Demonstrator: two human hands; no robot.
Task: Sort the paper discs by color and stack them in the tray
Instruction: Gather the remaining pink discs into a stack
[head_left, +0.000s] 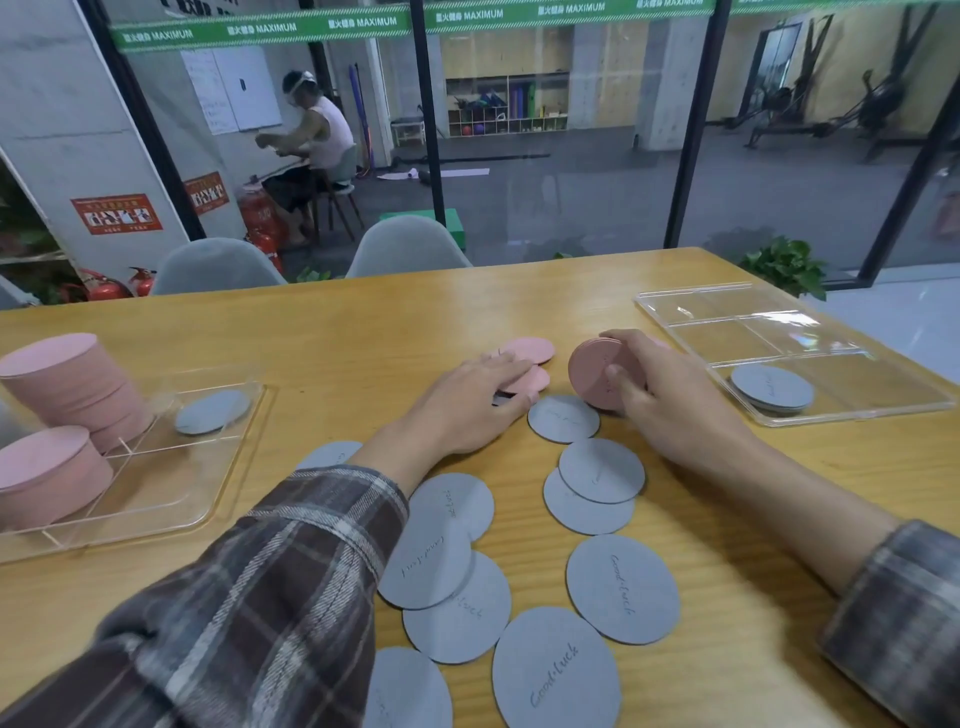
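Head view, looking down on a wooden bench (311, 338). Left hand (467, 400) palm-down near the middle, fingers stretched nearly straight over a loose pink disc (535, 380) and touching it, grip apart, curled round nothing. Just beyond those fingers, a second pink disc (527, 349) flat on the bench. Right hand (670, 395) beside it, grip clamped on a thin pink stack (589, 371) held up on edge, thumb across its face, fingers behind; whether its lower edge meets the bench, cannot tell. Nearer the viewer, between and below both forearms, scattered grey discs (623, 587), several overlapping, some with "Good luck" in script. At far left, a clear divided tray (156, 519) with a tall leaning pile of pink discs (72, 384) in a rear compartment, a shorter pink pile (47, 473) in the one in front, and a single grey disc (213, 411) propped on a divider. At far right, a second clear tray (857, 410), a low grey stack (771, 388) in its nearest compartment. Plaid sleeve (260, 582) on the left arm. Beyond the bench, two grey chairs (405, 249), then glass, with a seated person (317, 135) reflected.
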